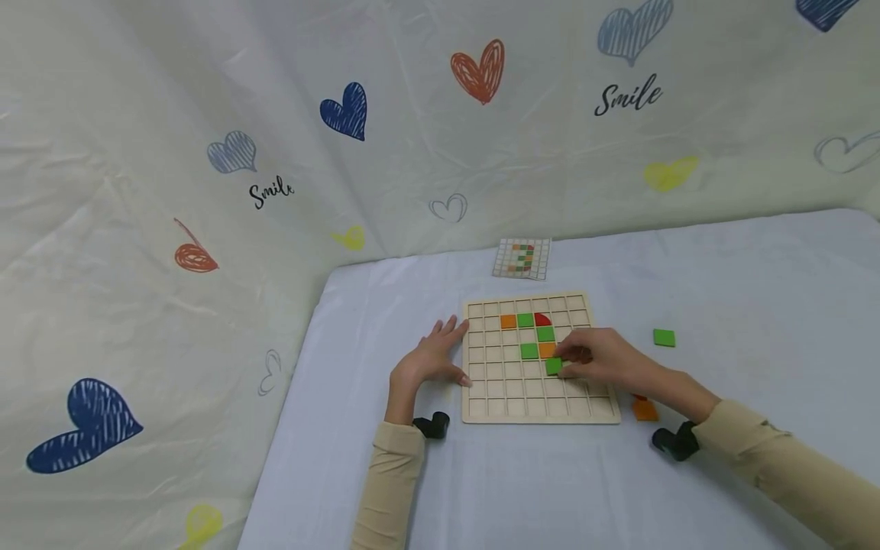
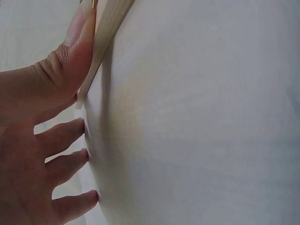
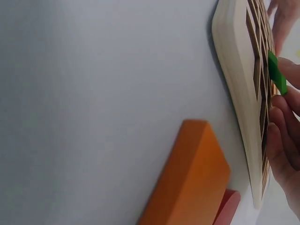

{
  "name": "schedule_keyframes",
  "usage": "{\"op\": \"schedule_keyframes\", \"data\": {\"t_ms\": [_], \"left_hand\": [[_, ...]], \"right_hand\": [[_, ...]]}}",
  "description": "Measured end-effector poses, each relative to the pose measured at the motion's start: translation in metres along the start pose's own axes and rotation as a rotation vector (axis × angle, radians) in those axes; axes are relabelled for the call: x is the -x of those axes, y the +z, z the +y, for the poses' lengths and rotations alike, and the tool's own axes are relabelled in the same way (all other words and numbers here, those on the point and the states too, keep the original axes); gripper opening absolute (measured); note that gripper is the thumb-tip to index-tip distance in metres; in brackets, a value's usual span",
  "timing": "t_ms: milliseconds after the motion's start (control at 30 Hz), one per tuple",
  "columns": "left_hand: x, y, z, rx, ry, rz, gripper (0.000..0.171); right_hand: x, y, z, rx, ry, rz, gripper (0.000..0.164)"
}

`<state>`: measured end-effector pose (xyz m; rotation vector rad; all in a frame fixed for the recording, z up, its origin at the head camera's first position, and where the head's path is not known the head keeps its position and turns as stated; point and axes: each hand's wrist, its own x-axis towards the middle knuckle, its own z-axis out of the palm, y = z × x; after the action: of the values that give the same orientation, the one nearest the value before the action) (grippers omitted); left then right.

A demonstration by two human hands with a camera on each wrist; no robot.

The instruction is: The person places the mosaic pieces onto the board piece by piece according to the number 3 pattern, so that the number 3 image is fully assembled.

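Observation:
My right hand [image 1: 603,356] pinches a green square tile [image 1: 553,367] over the wooden grid board [image 1: 539,412], just below an orange tile [image 1: 547,350]. In the right wrist view the green tile stands tilted between thumb and fingers, low over the grid. My left hand [image 1: 433,355] rests at the board's left edge with fingers spread, the thumb touching the rim in the left wrist view. Set in the board are an orange tile [image 1: 508,321], a green tile [image 1: 525,320], a red quarter-round tile [image 1: 541,319] and more green tiles [image 1: 528,351].
Behind the board lies a pattern card [image 1: 522,258] with a coloured figure on a grid. A loose green tile [image 1: 664,338] lies at the right. An orange tile [image 1: 645,410] and a red piece [image 3: 227,206] lie by the board's right front corner, near my right forearm.

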<state>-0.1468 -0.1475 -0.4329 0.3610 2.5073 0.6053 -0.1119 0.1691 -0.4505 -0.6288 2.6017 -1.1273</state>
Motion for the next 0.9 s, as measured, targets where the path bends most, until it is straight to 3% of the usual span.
{"op": "schedule_keyframes", "data": {"t_ms": [600,900], "left_hand": [[0.000,0.000,-0.003,-0.020,0.005,-0.002,0.111],[-0.002,0.001,-0.004,-0.017,-0.002,0.000,0.111]], "right_hand": [[-0.008,0.013,-0.001,0.125,-0.077,0.017,0.022],[-0.005,0.010,-0.004,0.133,-0.069,0.007,0.023]]}}
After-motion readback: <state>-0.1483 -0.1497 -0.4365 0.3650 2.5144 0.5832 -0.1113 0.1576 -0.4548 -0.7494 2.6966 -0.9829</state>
